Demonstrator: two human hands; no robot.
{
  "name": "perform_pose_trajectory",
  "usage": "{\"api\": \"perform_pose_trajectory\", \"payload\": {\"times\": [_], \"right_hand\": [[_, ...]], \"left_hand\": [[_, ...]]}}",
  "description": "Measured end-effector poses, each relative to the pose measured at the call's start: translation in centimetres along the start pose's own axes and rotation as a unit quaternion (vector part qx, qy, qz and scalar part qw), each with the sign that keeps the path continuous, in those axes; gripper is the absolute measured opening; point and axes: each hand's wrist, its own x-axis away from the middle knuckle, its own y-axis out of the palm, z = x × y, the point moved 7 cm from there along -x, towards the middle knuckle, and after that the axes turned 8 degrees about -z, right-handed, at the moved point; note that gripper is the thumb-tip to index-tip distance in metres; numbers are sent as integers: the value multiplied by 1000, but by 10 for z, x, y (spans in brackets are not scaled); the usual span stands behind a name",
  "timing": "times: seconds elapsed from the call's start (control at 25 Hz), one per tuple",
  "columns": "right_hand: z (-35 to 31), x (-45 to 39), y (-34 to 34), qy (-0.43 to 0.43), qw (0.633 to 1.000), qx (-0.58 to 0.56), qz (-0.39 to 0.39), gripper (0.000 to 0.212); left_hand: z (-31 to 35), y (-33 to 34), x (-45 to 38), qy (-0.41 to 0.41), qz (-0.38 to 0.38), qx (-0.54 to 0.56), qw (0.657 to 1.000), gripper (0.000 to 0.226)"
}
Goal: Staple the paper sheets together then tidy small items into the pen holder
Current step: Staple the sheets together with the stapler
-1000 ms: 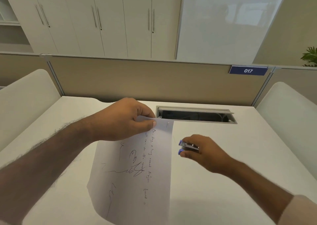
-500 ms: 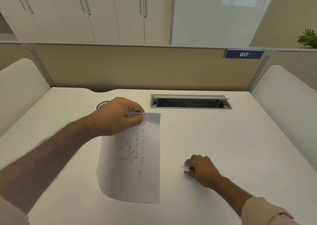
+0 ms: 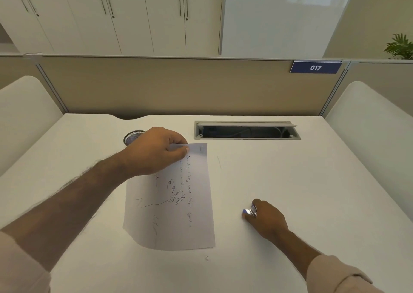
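Note:
The paper sheets, white with handwriting, lie on the white desk with a staple near their far right corner. My left hand pinches their far edge between thumb and fingers. My right hand rests low on the desk to the right of the sheets, closed around a small blue and silver stapler whose end pokes out at the fingertips. A black mesh pen holder stands just behind my left hand, mostly hidden by it.
An open cable slot is set into the desk at the back. A beige partition with a blue "017" sign closes the far edge. A tiny bent staple lies in front of the sheets.
The sheets came down from a raised, curled hold to lie flat on the desk. My right hand carried the stapler away from the paper's corner, down and toward me onto the desk.

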Motion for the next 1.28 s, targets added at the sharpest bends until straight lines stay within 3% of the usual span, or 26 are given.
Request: {"api": "perform_pose_trajectory", "payload": {"times": [0.16, 0.28, 0.52, 0.64, 0.8, 0.92, 1.0, 1.08, 1.16, 1.28], "right_hand": [[0, -3, -10, 26, 999, -24, -11, 51], [-19, -9, -49, 21, 997, -70, 37, 74], [-100, 6, -152, -74, 948, -226, 210, 29], [-122, 32, -186, -119, 876, -343, 317, 5], [-135, 55, -210, -170, 794, -432, 393, 8], [-149, 72, -217, -221, 788, -387, 426, 12], [-165, 81, -221, -266, 796, -363, 406, 7], [-185, 85, -218, -311, 809, -372, 332, 5], [-204, 88, -211, -334, 817, -398, 250, 14], [-217, 91, -204, -335, 795, -472, 179, 28]], "left_hand": [[-5, -3, -2, 9, 19, 17, 1000, 23], [-4, -16, -2, 10, 54, 41, 998, 23], [3, -33, 1, 27, 133, 134, 982, 22], [-2, -36, 2, 23, 197, 203, 959, 20], [1, -40, 6, 32, 266, 270, 925, 30], [11, -40, 11, 41, 297, 271, 915, 26], [19, -38, 16, 48, 306, 256, 916, 29], [30, -32, 21, 58, 317, 231, 918, 26], [49, -27, 28, 96, 329, 180, 922, 24], [71, -22, 33, 162, 338, 110, 921, 23]]}}
